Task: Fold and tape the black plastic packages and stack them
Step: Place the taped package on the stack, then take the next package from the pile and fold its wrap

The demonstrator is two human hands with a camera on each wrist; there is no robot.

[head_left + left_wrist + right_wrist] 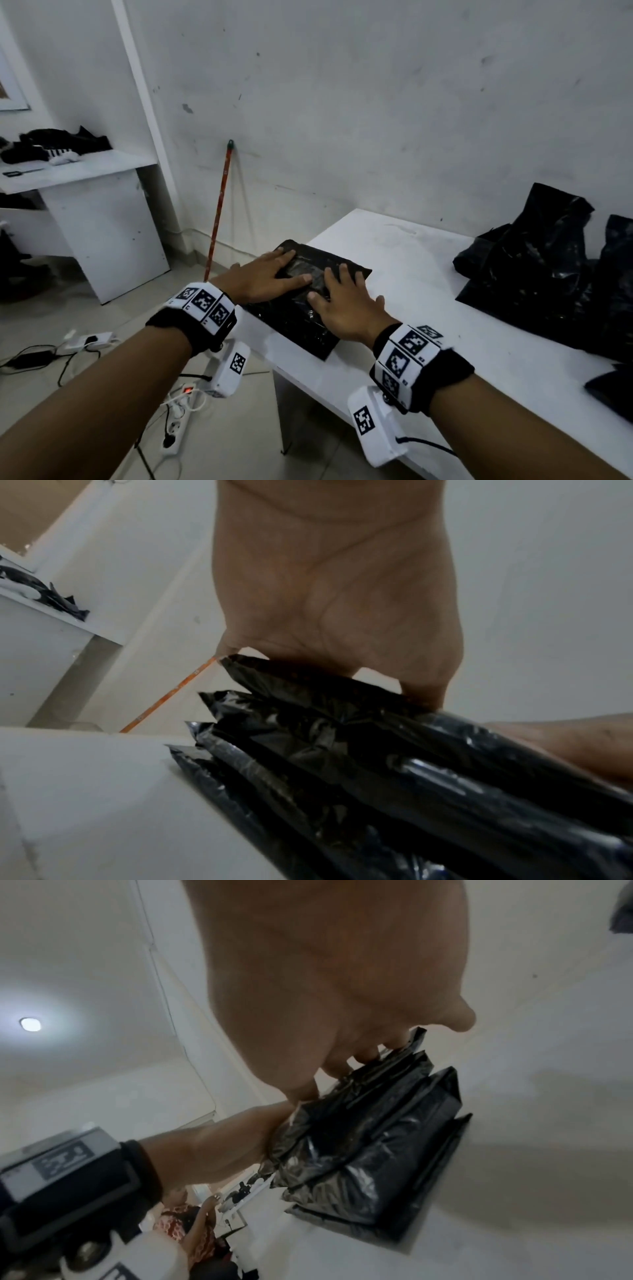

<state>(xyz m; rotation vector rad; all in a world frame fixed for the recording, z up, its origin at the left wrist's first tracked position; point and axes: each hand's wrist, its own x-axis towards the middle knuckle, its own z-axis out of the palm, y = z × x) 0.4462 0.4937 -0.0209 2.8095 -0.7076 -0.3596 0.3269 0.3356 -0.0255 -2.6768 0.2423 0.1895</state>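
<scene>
A stack of folded black plastic packages (301, 318) lies at the left front corner of the white table (428, 284). My left hand (270, 274) presses flat on its top from the left, fingers straight. My right hand (342, 308) lies flat on the top beside it, fingers spread. The left wrist view shows the stack (377, 764) from the side as several layered packages under the left hand (335, 593). In the right wrist view the right hand (342, 993) rests its fingertips on the top of the stack (369, 1139).
A heap of loose black plastic bags (555, 274) lies at the table's right side. A red stick (219, 212) leans against the wall. Power strips and cables (171, 414) lie on the floor. A white desk (85, 212) stands at the left with dark items on it.
</scene>
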